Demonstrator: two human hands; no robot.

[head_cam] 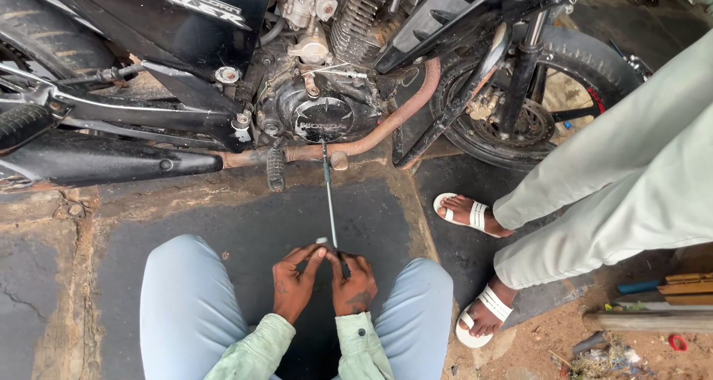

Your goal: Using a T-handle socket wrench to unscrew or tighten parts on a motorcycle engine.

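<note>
I squat before a black motorcycle (223, 68) with my knees apart. Both hands meet at the near end of a long thin metal tool (329, 194) that runs forward to the round engine side cover (323, 116). My left hand (295, 280) pinches the tool's end with fingertips. My right hand (353, 283) grips the dark handle just beside it. The tool's far tip sits at the lower edge of the cover, by the rusty exhaust pipe (394, 116).
Another person stands at right in pale trousers (631, 179) and white sandals (460, 213), close to the front wheel (549, 105). A foot peg (276, 168) hangs above the dark stone floor. Wood pieces and scraps (653, 306) lie at bottom right.
</note>
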